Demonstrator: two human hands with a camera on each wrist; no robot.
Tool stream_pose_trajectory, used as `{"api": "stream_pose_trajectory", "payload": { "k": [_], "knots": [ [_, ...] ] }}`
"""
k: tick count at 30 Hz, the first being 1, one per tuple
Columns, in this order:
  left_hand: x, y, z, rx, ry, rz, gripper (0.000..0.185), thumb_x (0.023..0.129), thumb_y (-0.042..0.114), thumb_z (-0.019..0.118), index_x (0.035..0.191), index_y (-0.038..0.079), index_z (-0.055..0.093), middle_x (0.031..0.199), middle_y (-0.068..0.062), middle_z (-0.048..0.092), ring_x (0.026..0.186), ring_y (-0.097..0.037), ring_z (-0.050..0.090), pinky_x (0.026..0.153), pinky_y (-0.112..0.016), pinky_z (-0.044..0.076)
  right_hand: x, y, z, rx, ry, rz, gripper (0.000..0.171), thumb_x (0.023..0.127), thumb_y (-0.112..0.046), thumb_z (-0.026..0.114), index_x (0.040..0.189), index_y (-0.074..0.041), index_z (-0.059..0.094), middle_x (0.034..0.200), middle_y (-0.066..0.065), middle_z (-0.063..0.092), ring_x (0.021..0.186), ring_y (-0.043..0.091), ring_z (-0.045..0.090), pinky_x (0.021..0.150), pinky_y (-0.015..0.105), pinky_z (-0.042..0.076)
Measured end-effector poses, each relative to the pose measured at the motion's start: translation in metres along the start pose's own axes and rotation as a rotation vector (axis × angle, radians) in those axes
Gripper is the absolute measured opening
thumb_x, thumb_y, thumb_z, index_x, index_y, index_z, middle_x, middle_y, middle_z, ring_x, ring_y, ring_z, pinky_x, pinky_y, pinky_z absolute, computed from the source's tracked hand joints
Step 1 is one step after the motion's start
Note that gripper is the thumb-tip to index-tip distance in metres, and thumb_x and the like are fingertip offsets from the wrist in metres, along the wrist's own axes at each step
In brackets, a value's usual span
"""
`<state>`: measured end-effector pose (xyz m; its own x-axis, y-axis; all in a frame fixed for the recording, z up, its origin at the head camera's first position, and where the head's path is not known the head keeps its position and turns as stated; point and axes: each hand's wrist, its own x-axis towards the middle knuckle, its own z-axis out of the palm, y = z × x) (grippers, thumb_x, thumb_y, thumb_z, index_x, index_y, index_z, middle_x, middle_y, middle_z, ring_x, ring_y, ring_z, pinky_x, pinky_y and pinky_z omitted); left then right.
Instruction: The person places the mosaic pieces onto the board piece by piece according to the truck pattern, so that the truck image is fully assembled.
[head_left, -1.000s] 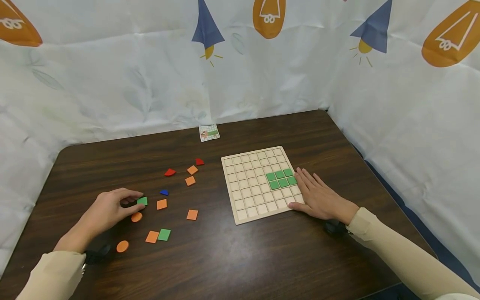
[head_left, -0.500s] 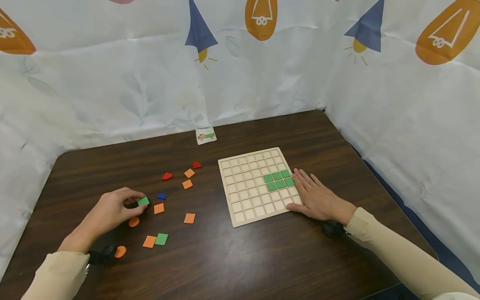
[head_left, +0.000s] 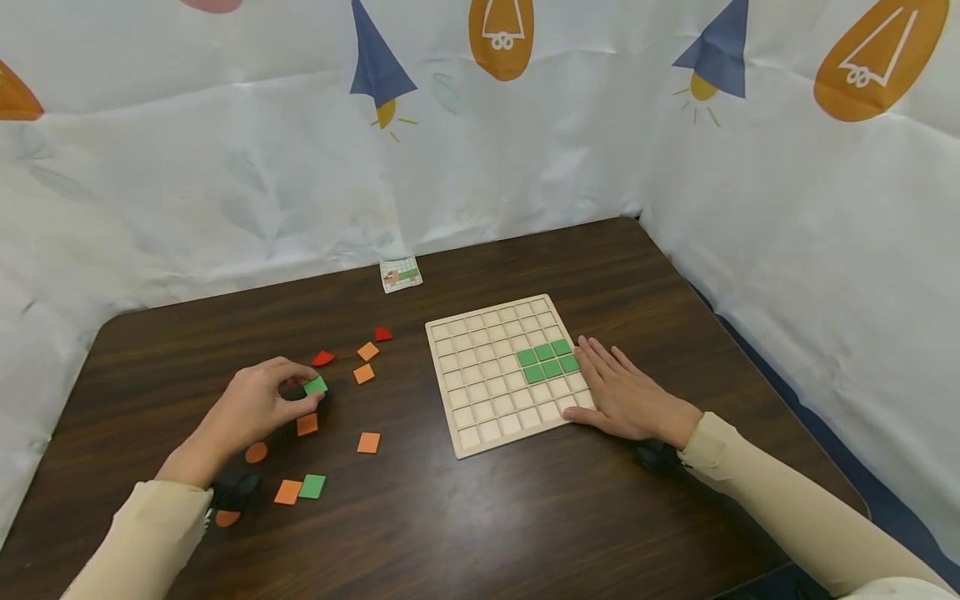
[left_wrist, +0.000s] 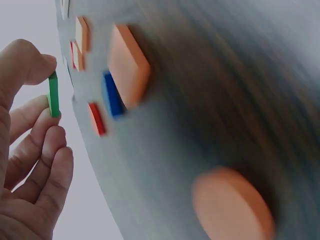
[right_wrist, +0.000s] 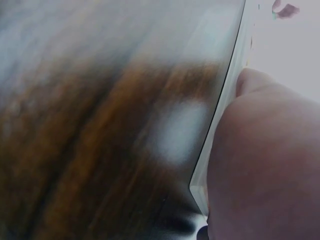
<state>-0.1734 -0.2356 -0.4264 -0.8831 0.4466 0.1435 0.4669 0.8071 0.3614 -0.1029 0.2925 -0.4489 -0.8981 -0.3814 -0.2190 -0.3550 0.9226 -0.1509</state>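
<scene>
Nearest, left of the grid board (head_left: pixel 457 417): orange and green tiles (head_left: pixel 300 488) flat on the worktop (head_left: pixel 480 517). Just beyond, green tile (head_left: pixel 316 386) now lifted clear of the worktop, pinched between thumb and fingertips of the left hand (head_left: pixel 251 408), carried closer to the board than a second ago. Likely bound for the board. Right hand (head_left: pixel 626 398) unmoved, spread flat on the board's right edge. On the board, a green block (head_left: pixel 547 360).

Green tile (head_left: pixel 316 386), pale grid board (head_left: pixel 487 400), dark brown table (head_left: pixel 465 517), orange squares (head_left: pixel 368 442).
</scene>
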Motion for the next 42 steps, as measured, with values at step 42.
{"api": "stream_pose_trajectory", "payload": {
  "k": [42],
  "knots": [
    [0.128,0.144,0.082,-0.195,-0.113,0.276,0.028,0.092,0.027,0.075,0.112,0.008,0.077,0.106,-0.006,0.074,0.096,-0.020,0.069,0.086,-0.040,0.060,0.002,0.002,0.000,-0.033,-0.010,0.009,0.103,0.100,-0.073,0.040,0.166,-0.002,0.006,0.175,0.017,0.001,0.164,0.035,0.004,0.132,0.059,0.015]
  ]
}}
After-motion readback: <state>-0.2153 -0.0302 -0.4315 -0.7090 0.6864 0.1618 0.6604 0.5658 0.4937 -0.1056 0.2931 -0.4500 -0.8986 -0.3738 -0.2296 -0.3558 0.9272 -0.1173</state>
